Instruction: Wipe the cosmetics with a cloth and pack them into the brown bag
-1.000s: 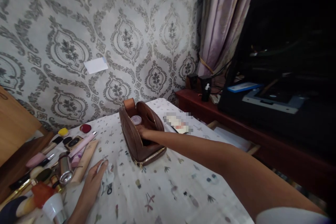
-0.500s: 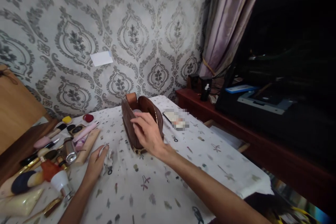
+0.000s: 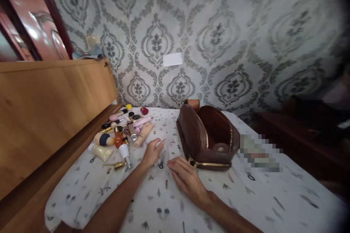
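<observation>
My left hand (image 3: 153, 153) is closed low over the cloth, thumb and fingers around a crumpled white tissue that barely stands out from the white tablecloth. My right hand (image 3: 188, 178) is just to its right, fingers pressed together and fingertips pointing toward the left hand. What it holds, if anything, is hidden. Beyond my right hand stands a brown leather toiletry bag (image 3: 191, 131), unzipped and gaping, with a small round pale object (image 3: 221, 148) showing inside. Left of my left hand is a pile of cosmetics, including an orange-and-white bottle (image 3: 119, 140) and a cream tube (image 3: 101, 151).
The patterned tablecloth (image 3: 164, 204) covers the table, which backs onto a papered wall. A wooden board (image 3: 54, 116) borders the left side. Right of the bag is a pixelated flat object (image 3: 259, 154). Dark red furniture (image 3: 273, 123) stands at the right.
My view has swung left. My right hand has come away from the bag's opening and down beside my left hand, which still has the tissue.
</observation>
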Action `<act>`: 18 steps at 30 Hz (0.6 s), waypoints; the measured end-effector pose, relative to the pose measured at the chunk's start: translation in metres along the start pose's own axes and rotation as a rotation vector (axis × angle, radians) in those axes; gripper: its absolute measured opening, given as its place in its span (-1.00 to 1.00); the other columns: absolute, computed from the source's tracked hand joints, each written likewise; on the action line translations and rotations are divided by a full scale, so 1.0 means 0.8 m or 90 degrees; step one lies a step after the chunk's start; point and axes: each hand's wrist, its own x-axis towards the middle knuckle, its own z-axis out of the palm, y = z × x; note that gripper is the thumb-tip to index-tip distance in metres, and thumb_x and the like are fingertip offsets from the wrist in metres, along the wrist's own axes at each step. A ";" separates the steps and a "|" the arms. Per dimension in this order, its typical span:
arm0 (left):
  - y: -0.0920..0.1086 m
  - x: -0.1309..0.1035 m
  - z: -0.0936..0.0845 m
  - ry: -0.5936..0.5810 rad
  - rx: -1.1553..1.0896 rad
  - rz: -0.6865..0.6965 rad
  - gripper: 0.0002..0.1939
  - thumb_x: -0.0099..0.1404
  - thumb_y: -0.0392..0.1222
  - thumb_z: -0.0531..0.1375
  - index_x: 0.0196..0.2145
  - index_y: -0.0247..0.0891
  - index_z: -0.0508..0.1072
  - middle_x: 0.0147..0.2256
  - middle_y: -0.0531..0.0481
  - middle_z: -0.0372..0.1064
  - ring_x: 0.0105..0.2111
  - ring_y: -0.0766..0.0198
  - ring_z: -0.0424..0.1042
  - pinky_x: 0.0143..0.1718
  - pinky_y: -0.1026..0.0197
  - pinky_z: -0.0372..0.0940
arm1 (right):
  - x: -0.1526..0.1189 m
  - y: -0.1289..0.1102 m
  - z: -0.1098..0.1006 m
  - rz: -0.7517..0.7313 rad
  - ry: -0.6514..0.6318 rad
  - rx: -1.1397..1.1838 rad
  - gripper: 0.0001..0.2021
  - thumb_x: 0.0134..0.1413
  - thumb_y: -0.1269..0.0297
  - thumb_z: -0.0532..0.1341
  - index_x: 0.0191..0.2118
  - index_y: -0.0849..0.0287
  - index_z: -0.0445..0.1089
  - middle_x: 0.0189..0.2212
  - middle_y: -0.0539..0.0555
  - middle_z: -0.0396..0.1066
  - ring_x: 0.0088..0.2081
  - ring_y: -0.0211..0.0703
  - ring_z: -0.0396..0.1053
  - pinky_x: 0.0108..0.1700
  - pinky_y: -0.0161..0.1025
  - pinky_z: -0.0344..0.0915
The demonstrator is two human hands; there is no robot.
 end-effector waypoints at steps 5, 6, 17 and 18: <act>-0.006 0.002 -0.001 -0.015 -0.007 0.003 -0.61 0.26 0.16 0.02 -0.47 -0.22 0.31 -0.49 0.04 0.23 -0.37 0.19 0.27 -0.27 0.18 0.16 | -0.008 0.002 0.008 0.037 0.014 0.028 -0.75 0.23 0.47 0.12 -0.08 -0.01 0.39 -0.31 0.09 0.50 -0.28 -0.08 0.45 -0.26 -0.15 0.44; -0.007 0.002 -0.001 -0.015 -0.006 0.001 -0.62 0.26 0.14 0.02 -0.47 -0.22 0.31 -0.50 0.04 0.23 -0.37 0.18 0.28 -0.27 0.18 0.17 | -0.007 0.003 0.009 0.039 0.020 0.026 -0.76 0.23 0.47 0.12 -0.09 0.01 0.39 -0.31 0.09 0.50 -0.29 -0.08 0.45 -0.27 -0.16 0.44; -0.019 0.005 0.000 -0.021 -0.038 0.012 -0.65 0.29 0.06 0.05 -0.51 -0.24 0.31 -0.56 0.10 0.18 -0.43 0.25 0.23 -0.33 0.19 0.15 | 0.017 0.004 0.016 0.042 0.016 0.018 -0.82 0.27 0.40 0.11 -0.11 0.11 0.44 -0.29 0.13 0.51 -0.27 -0.08 0.46 -0.23 -0.20 0.42; -0.023 0.006 0.001 -0.022 -0.048 0.012 -0.65 0.30 0.04 0.06 -0.51 -0.25 0.33 -0.56 0.10 0.19 -0.43 0.25 0.24 -0.34 0.19 0.16 | 0.028 0.003 0.020 0.043 0.008 0.021 -0.82 0.28 0.38 0.10 -0.12 0.11 0.44 -0.28 0.13 0.51 -0.25 -0.08 0.46 -0.19 -0.18 0.41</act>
